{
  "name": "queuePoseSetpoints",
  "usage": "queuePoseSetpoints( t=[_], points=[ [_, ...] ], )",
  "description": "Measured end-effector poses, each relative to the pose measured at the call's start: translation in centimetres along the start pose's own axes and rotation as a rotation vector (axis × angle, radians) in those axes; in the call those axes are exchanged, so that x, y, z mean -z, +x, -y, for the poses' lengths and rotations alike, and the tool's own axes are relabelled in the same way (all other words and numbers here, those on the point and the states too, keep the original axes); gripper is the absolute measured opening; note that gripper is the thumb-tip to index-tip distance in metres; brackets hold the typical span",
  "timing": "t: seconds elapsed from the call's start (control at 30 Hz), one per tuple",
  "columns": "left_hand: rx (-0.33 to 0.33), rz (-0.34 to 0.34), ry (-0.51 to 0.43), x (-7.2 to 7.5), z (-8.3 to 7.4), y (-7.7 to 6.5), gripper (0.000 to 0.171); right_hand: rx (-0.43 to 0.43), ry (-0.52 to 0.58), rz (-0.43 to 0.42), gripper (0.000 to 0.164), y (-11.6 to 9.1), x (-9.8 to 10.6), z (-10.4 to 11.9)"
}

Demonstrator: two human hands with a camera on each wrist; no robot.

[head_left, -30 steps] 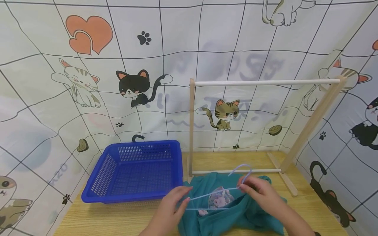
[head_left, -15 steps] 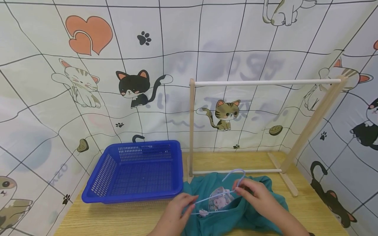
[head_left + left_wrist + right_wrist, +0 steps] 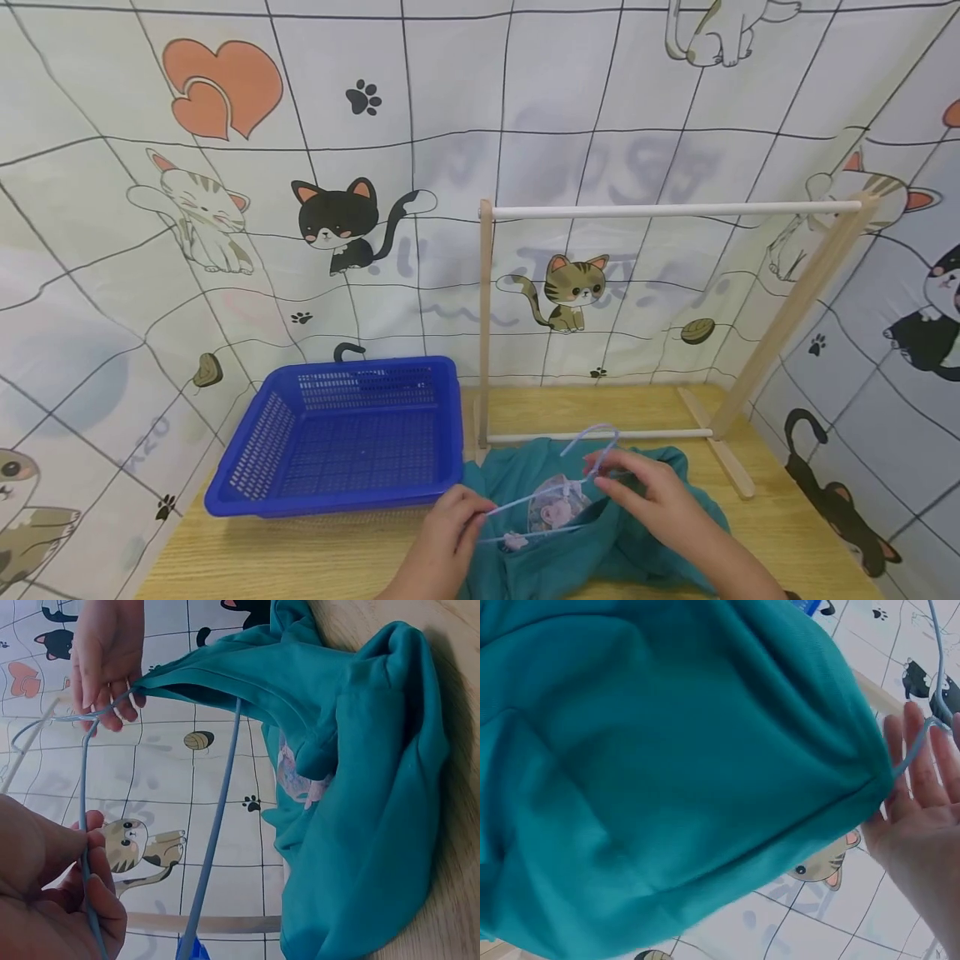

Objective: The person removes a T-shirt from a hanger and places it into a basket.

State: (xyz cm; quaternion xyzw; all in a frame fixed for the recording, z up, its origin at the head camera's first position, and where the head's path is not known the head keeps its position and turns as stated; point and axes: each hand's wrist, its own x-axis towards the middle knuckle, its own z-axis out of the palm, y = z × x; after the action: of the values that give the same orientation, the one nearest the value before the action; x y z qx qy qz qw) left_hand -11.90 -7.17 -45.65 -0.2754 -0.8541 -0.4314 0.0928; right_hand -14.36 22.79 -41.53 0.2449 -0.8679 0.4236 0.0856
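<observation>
My left hand (image 3: 448, 535) pinches one arm of a pale blue clothes hanger (image 3: 517, 502) between thumb and fingers. At the hanger's neck, below its hook, my right hand (image 3: 651, 492) holds it with the fingertips, other fingers loosely extended. A teal garment (image 3: 551, 567) with a pinkish printed patch (image 3: 553, 507) lies bunched on the table beneath both hands. In the left wrist view, the far end of the hanger (image 3: 214, 825) runs into the opening of the garment (image 3: 367, 787). Cloth hides that end in the right wrist view.
A blue plastic basket (image 3: 337, 505) stands at left, close to the garment. Behind the garment rises a wooden rack (image 3: 485, 333) with a white top rail (image 3: 675, 211). The wood-grain table (image 3: 315, 550) meets a cat-patterned cloth backdrop (image 3: 450, 167).
The hanger and both hands have moved slightly; its hook has shifted left and a little down. My left hand has moved right, closer to the garment's patch.
</observation>
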Motion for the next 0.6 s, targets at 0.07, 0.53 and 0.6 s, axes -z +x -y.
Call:
queuePoseSetpoints(
  t=[0.07, 0.53, 0.6],
  points=[
    [0.008, -0.019, -0.011, 0.2, 0.1, -0.1, 0.018, -0.048, -0.026, -0.003, 0.024, -0.1, 0.1, -0.1],
    [0.039, -0.133, -0.048, 1.1, 0.6, -0.4, 0.015, -0.260, -0.188, -0.149, 0.016, -1.0, 2.1, -1.8],
    [0.030, -0.147, -0.042, 1.2, 0.6, -0.4, 0.015, -0.242, -0.175, -0.161, 0.014, -1.1, 2.1, -1.8]
  ],
)
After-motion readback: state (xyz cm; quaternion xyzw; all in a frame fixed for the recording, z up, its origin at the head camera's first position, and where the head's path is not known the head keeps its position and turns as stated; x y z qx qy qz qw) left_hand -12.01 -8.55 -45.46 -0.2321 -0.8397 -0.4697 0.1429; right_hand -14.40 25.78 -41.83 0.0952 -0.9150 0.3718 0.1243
